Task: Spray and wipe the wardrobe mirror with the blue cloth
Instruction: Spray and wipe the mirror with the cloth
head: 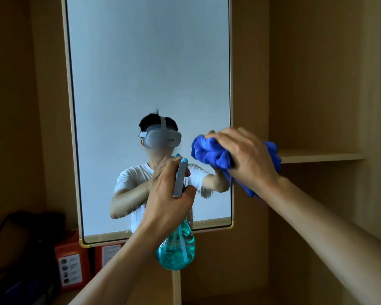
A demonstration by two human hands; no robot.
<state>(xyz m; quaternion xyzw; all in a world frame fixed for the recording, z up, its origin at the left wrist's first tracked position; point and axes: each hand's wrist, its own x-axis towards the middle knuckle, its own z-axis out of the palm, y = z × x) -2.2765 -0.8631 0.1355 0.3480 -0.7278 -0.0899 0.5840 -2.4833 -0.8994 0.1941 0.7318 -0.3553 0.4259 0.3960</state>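
At mirror (147,62): left hand (167,199) grips spray bottle (176,249); right hand (244,157) fingers (227,137) clutch blue cloth (209,153).

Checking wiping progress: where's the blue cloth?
Head view, right of centre: blue cloth gripped by the right hand against the mirror, at its right edge.

Droplet-streaked wardrobe mirror (147,62); bunched blue cloth (209,154) at its right edge; teal spray bottle (176,252) in front.
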